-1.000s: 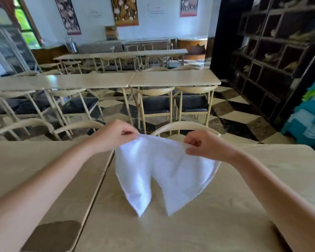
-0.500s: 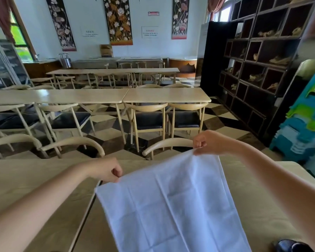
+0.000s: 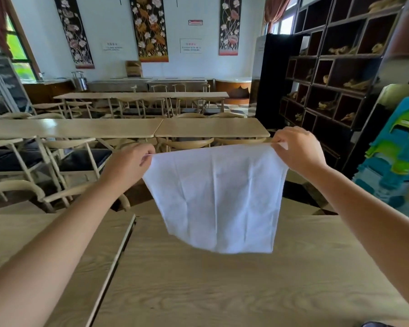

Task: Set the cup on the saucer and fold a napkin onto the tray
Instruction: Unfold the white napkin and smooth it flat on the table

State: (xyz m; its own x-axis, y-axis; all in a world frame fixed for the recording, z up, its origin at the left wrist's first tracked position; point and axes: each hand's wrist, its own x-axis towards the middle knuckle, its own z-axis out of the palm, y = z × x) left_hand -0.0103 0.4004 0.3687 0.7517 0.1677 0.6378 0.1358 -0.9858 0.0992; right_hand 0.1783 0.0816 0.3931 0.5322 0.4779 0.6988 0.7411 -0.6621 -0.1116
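Observation:
A white cloth napkin [image 3: 219, 197] hangs spread out flat in the air above the wooden table [image 3: 222, 284]. My left hand [image 3: 128, 165] pinches its top left corner and my right hand [image 3: 298, 149] pinches its top right corner. The top edge is pulled taut between them, and the lower edge hangs free just above the tabletop. A sliver of a dark object [image 3: 376, 324] shows at the bottom right edge; what it is cannot be told. No cup, saucer or tray is in view.
A second table [image 3: 33, 237] joins mine on the left, with a narrow gap between. Wooden chairs [image 3: 64, 197] stand beyond the far edge, then more tables. A dark shelf unit [image 3: 335, 74] and stacked plastic stools [image 3: 394, 159] are at the right.
The napkin went from bunched and drooping between close hands to fully spread. Both hands moved apart and lifted it higher, so it hangs clear of the table.

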